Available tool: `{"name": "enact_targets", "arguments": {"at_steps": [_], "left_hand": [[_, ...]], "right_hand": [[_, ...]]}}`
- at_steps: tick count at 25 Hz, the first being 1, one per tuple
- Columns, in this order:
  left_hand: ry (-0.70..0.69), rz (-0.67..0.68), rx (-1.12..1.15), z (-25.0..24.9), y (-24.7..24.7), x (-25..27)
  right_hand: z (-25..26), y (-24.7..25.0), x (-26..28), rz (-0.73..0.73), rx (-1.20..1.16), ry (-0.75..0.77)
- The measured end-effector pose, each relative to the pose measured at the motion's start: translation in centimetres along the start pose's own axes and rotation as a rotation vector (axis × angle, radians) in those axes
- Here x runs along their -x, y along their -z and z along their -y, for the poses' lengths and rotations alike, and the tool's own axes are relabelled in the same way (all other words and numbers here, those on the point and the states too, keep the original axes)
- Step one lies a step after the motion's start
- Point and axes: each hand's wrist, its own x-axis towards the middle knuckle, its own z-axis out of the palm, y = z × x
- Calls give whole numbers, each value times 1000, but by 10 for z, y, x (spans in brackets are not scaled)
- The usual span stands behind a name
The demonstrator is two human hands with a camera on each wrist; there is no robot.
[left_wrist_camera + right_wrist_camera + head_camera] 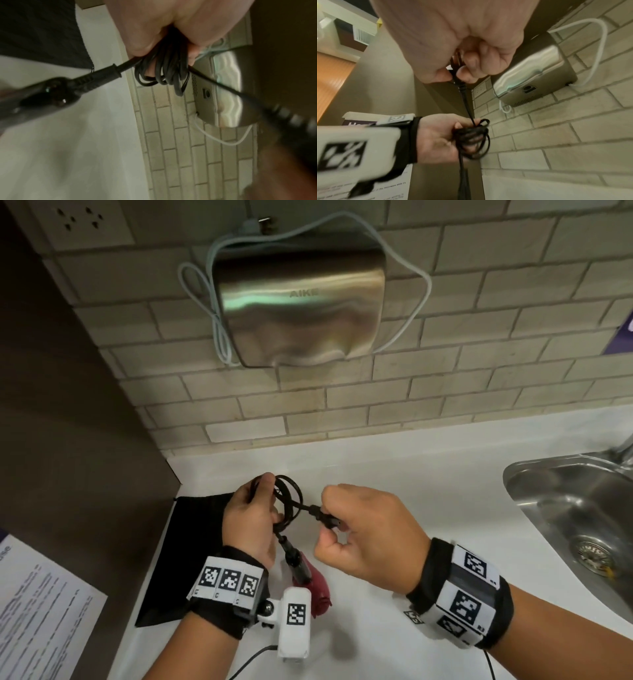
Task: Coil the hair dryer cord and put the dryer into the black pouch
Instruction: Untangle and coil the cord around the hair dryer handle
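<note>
Cord (289,501) coils in left hand (250,523); right hand (370,537) pinches plug (323,517).

Both bare forearms wear black wristbands (462,594) carrying white blocks printed with square black-and-white markers.

Steel wall-mounted hand dryer (298,306) on tiled wall (479,344), far centre, lettering "AIKE" on front. White cable (416,302) loops around both sides of dryer up to plug at top. White socket plate (77,222) far left, high on wall. White countertop (428,474) below tiles. Steel sink (582,522) at right, drain near its base; tap base, possibly, at far right edge. Printed paper sheet (37,607) near left.
</note>
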Motion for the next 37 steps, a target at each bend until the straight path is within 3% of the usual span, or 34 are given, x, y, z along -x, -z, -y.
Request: {"name": "enact_targets", "arguments": {"at_steps": [2,4,7,9,12,18,23,28,34,37], "left_hand": [[39,-14,96,-3,3,-4],[95,3,155,-5,0,-2],[170,31,180,3,-9,6],[203,31,197,10,-16,9],[233,26,202,18,-22,9],[383,77,301,31,-16,3],[412,116,241,48,-11,4],[434,124,146,62,-1,-1],[414,247,29,84,19,-9],[422,305,-4,86,20,-9]], "right_hand": [[-5,-4,16,-24,-59,-89],[-12,-11,31,9,-240,-334],[-16,-27,37,196,-469,-632],[-17,-40,34,333,-763,-756],[-18,-56,27,370,-953,-791],[-35,-91,24,232,-747,-817],[-41,-92,24,238,-817,-822],[-34,-118,30,150,-908,-819],[-35,-137,32,71,-1043,-1020],[-46,-148,29,-49,-1055,-1154]]}}
